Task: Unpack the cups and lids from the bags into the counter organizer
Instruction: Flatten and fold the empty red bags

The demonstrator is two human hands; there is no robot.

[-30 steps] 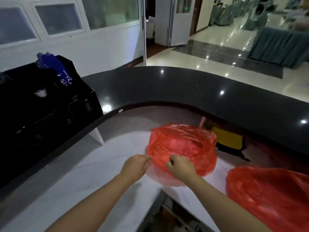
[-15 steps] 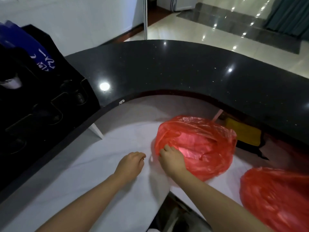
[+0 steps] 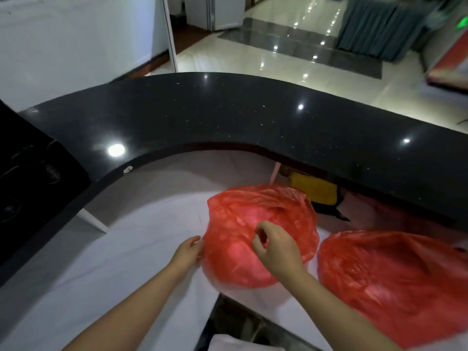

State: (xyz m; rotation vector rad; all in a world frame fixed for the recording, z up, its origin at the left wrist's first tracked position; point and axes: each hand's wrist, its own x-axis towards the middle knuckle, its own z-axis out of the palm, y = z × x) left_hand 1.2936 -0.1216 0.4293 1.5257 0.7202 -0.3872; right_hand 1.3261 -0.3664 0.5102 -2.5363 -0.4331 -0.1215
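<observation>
A red plastic bag (image 3: 253, 214) lies bulging on the white lower desk (image 3: 114, 262), and its contents are hidden by the film. My left hand (image 3: 188, 254) grips the bag's left edge. My right hand (image 3: 276, 247) sits on top of the bag near its front, fingers and thumb curled, pinching the plastic. A second red bag (image 3: 395, 282) lies full at the right. The black counter organizer (image 3: 30, 178) stands at the far left on the raised counter, mostly cut off by the frame edge.
A curved black stone counter (image 3: 228, 117) rises behind the desk. Under its right part sits a yellow object (image 3: 314, 188). The desk has a gap at the front (image 3: 235, 323) below my arms. Beyond the counter lies a glossy tiled floor.
My left hand moved right from the bare desk to the bag's left edge. My right hand shifted from that edge up onto the bag's top. The view swung right, hiding most of the organizer.
</observation>
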